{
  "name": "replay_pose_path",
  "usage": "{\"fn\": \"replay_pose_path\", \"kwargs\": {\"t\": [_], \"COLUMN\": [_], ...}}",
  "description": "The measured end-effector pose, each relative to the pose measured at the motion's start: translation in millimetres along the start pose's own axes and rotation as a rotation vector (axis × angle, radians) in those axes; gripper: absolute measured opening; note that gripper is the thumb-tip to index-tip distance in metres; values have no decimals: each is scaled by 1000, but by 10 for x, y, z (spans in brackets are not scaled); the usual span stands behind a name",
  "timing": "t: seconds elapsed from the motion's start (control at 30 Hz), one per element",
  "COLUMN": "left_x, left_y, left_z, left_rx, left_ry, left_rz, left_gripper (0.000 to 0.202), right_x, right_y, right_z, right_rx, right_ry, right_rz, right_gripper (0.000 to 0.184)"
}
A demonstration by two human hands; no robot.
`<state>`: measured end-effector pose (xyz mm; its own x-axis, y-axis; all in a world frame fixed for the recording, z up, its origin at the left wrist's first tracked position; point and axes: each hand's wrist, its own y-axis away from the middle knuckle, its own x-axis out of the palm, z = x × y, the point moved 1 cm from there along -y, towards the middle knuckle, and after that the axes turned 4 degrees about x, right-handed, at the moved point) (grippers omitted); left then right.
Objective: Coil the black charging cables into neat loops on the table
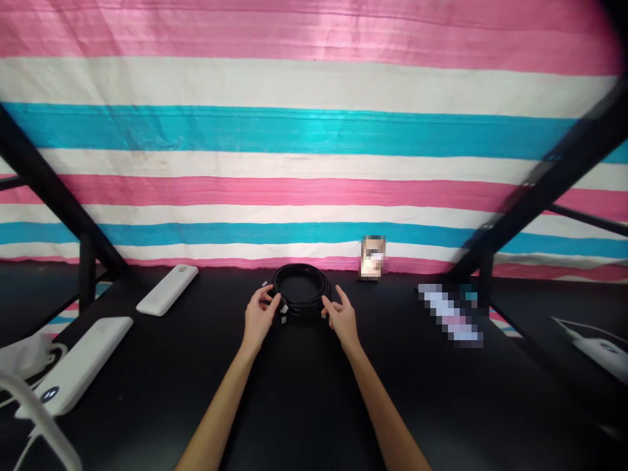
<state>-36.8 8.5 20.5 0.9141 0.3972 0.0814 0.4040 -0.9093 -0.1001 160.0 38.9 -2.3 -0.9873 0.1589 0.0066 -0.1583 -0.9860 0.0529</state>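
A coil of black cable (301,288) lies on the black table (304,392) near its far edge, with small silver plugs sticking out at its near left side. My left hand (261,316) pinches the coil's left near rim by the plugs. My right hand (340,316) touches the coil's right near rim, fingers curled and partly spread. Both forearms reach in from the bottom of the view.
Two white power banks (167,289) (81,364) lie at the left, with white cables (29,399) at the near left corner. A small blurred card (373,257) stands behind the coil, a blurred strip (450,314) lies to the right. Black frame bars (534,183) slant up on both sides before a striped cloth.
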Motion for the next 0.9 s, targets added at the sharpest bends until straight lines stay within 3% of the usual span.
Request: {"fn": "replay_pose_path", "kwargs": {"t": [0.13, 0.4, 0.6, 0.9], "left_x": [-64, -145, -139, -163], "left_y": [-54, -57, -8, 2], "left_z": [36, 81, 86, 136], "left_rx": [23, -61, -109, -96], "left_ry": [41, 175, 257, 302], "left_rz": [-128, -260, -236, -166], "left_gripper": [30, 25, 11, 24], "right_x": [-63, -93, -78, -25], "right_y": [-12, -27, 12, 79], "right_z": [-25, -101, -104, -83], "right_rx": [33, 30, -23, -52], "right_ry": [-115, -129, -111, -110], "right_rz": [-99, -189, -207, -190], "right_gripper": [73, 41, 30, 19]}}
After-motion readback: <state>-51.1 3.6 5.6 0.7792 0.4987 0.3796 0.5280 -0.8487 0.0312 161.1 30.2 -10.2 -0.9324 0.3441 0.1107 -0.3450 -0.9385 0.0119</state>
